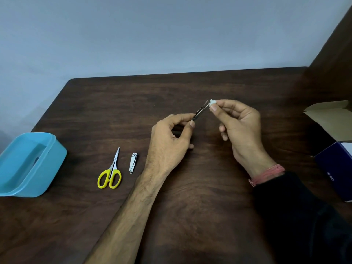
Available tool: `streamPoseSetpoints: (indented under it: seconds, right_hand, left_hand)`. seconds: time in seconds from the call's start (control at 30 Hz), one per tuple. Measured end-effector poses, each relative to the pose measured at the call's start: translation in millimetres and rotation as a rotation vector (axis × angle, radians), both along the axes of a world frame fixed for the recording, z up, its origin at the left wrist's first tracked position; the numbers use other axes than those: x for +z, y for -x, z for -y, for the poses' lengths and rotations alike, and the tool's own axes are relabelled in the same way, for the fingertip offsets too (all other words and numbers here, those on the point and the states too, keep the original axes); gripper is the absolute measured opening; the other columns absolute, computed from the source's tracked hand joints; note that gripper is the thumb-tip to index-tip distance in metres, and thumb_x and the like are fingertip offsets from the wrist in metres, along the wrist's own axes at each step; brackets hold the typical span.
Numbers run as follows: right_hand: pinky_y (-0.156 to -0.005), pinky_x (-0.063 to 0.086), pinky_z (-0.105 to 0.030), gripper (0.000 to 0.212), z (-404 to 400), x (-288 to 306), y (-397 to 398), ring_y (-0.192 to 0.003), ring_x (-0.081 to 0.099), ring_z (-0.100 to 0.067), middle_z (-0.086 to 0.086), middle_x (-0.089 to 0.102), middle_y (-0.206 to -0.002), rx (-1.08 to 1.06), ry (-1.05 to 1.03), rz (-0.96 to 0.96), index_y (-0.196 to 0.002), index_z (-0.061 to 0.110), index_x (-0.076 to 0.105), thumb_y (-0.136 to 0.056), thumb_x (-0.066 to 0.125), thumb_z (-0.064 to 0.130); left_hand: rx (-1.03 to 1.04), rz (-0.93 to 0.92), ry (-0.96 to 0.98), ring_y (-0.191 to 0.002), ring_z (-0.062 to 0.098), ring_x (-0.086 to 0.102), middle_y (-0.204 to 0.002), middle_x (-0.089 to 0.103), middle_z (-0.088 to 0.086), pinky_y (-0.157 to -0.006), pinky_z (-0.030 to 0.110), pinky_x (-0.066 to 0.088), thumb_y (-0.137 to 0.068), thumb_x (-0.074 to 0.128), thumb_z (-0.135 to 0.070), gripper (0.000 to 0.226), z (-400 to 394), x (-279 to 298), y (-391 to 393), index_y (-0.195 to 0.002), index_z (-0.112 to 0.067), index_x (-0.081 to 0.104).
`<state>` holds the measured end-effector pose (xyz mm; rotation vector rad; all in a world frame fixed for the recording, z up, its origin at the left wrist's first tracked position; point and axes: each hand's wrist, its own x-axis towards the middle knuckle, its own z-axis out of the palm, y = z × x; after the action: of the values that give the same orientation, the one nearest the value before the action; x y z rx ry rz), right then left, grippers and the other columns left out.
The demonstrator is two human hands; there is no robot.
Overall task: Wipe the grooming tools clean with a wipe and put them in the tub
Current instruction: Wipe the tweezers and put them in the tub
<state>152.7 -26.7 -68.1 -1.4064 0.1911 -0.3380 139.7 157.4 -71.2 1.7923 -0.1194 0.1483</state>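
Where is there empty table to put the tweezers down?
Bare table lies between the two forearms, below the left hand and right hand. The far strip along the wall is bare too. It is crowded at left, where scissors and nail clipper lie beside the blue tub.

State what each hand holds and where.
Left hand pinches slim metal tweezers at their lower end; right hand pinches a small white wipe against their tip.
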Motion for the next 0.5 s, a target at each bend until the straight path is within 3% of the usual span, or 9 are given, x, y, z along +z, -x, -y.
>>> streamPoseSetpoints:
  seconds: [0.17, 0.27, 0.37, 0.5]
  right_hand:
    - [-0.040, 0.039, -0.020, 0.005, -1.2, 2.0, 1.5, -0.052, 0.051, -0.008, -0.004, 0.079, -0.096, 0.126, -0.010, 0.007, -0.103, 0.015, 0.082, -0.098, 0.082, 0.013]
    - [-0.041, 0.038, -0.020, 0.006, -1.7, 5.7, 3.4, -0.053, 0.051, -0.006, -0.006, 0.074, -0.096, 0.217, -0.098, 0.001, -0.102, 0.014, 0.080, -0.099, 0.078, 0.009]
    - [-0.043, 0.039, -0.019, 0.012, -1.4, 8.4, 4.6, -0.057, 0.051, -0.004, -0.004, 0.071, -0.096, 0.297, -0.180, -0.015, -0.103, 0.015, 0.080, -0.091, 0.081, 0.017]
    - [-0.042, 0.041, -0.020, 0.008, -1.7, 6.2, 3.2, -0.057, 0.051, -0.005, 0.003, 0.071, -0.089, 0.294, -0.143, -0.023, -0.103, 0.013, 0.079, -0.096, 0.079, 0.010]
  left_hand:
    - [-0.021, -0.024, 0.023, -0.087, 0.018, 0.078, -0.097, 0.075, -0.001, -0.064, 0.034, 0.069, -0.106, 0.076, -0.019, 0.018, 0.5, 1.5, 0.3, -0.117, -0.029, 0.086]
    - [-0.033, -0.018, 0.021, -0.078, 0.011, 0.076, -0.091, 0.076, -0.001, -0.065, 0.037, 0.069, -0.106, 0.075, -0.021, 0.017, -0.9, 0.9, 0.1, -0.116, -0.030, 0.086]
    - [-0.043, -0.013, 0.015, -0.078, 0.011, 0.075, -0.091, 0.076, 0.002, -0.066, 0.038, 0.070, -0.107, 0.075, -0.022, 0.017, -1.7, 0.7, -0.2, -0.117, -0.030, 0.086]
    - [-0.043, -0.022, -0.009, -0.075, 0.010, 0.075, -0.090, 0.074, -0.005, -0.067, 0.040, 0.071, -0.106, 0.076, -0.023, 0.017, -0.5, 0.4, -0.2, -0.118, -0.029, 0.086]
